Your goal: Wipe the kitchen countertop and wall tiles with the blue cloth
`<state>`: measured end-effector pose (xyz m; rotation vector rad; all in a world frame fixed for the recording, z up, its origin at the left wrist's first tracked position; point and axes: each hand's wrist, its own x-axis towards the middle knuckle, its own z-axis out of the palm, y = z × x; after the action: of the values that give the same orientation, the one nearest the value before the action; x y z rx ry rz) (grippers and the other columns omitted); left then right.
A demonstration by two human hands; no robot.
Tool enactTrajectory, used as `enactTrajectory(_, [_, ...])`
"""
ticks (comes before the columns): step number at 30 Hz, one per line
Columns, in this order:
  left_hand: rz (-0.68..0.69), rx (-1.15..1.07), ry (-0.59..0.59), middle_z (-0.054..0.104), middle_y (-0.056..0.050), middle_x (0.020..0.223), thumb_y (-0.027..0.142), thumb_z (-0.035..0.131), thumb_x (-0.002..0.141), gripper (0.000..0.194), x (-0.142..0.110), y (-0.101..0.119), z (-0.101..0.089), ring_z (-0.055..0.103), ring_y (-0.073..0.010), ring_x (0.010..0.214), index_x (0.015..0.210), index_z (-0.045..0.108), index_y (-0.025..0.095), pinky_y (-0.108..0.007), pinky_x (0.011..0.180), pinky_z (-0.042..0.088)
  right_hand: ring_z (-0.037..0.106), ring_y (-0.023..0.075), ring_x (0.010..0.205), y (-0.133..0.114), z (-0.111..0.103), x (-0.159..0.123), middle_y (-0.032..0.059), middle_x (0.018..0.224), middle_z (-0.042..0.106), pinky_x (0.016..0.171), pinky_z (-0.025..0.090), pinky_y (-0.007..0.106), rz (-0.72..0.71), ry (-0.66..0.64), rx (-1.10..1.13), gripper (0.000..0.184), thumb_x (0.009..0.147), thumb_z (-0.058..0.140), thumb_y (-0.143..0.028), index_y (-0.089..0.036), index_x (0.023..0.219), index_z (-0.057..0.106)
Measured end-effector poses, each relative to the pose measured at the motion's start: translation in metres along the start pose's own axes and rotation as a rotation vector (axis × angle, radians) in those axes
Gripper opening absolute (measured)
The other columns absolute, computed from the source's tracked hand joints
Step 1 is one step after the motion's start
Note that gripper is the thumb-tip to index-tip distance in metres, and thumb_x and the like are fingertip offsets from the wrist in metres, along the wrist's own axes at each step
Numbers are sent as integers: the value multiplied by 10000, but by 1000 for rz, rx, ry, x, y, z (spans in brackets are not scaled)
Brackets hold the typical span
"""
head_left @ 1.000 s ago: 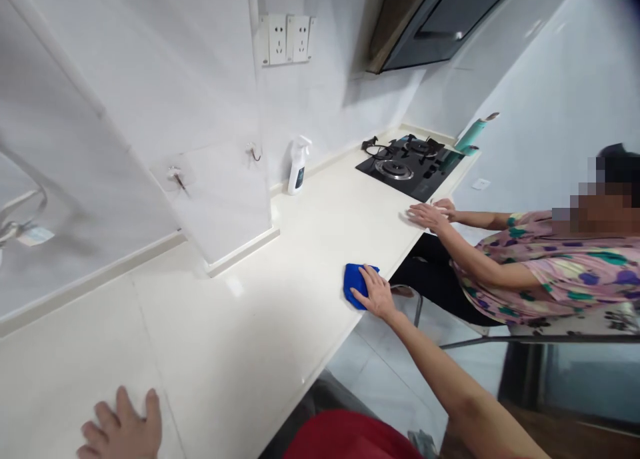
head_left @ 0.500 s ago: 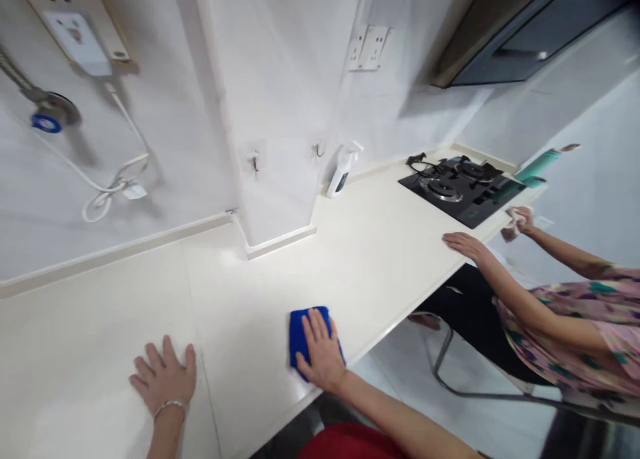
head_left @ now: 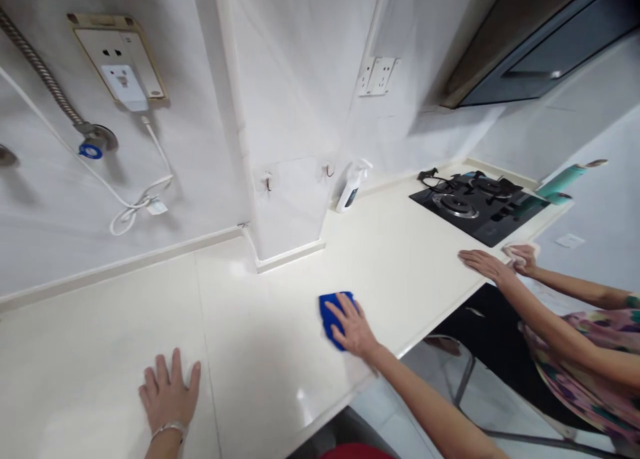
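My right hand point(head_left: 356, 329) lies flat on a blue cloth point(head_left: 329, 320), fingers spread, pressing it against the white countertop point(head_left: 260, 332). Part of the cloth is hidden under my palm and fingers. Farther left, my left hand point(head_left: 171, 396), with a bracelet at the wrist, rests palm down on the same countertop with its fingers apart and nothing in it. A thin seam in the counter runs between my two hands.
At right, another person's hand point(head_left: 485, 264) rests on the counter; their other hand holds a pale cloth point(head_left: 523, 251) at its edge. A spray bottle point(head_left: 354, 186), gas stove point(head_left: 480, 206) and green roll point(head_left: 565, 182) stand beyond. A chair frame point(head_left: 465, 379) sits below the counter.
My right hand has slid the blue cloth away from the counter's front edge and slightly right. My left hand stays in place. The other person's cloth has come up to the counter edge.
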<state>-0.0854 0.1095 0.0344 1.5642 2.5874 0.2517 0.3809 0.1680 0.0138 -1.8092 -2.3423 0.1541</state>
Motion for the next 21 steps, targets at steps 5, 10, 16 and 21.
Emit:
enactTrajectory(5, [-56,9,32,242,-165,1624,641,162,875,794,0,-40,-7,150,-357,1508,1490,398,198,-566,1192,154,186,272,1494,73,-14,48,116,1624,244,1190,195,518,330,14,-125,698,927,353,-454,-187,1559,227])
enactTrajectory(10, [-185,51,145,243,-126,1629,665,157,864,797,-7,-55,-1,152,-403,1493,1519,338,250,-632,1158,159,170,327,1489,74,-23,126,196,1608,228,1131,223,620,551,-58,-95,734,913,298,-465,-93,1543,238])
enactTrajectory(16, [-181,88,168,231,-106,1635,666,162,864,780,-6,-51,5,162,-388,1492,1516,336,275,-613,1153,187,128,433,1473,-3,-1,191,323,1565,220,1074,188,723,506,-62,-134,822,863,333,-423,50,1517,178])
enactTrajectory(21, [-181,97,161,229,-108,1634,654,167,877,764,-6,-50,3,123,-376,1504,1510,343,265,-610,1161,176,77,460,1481,-100,18,180,339,1578,161,1103,82,746,246,-90,-114,881,835,398,-426,90,1507,155])
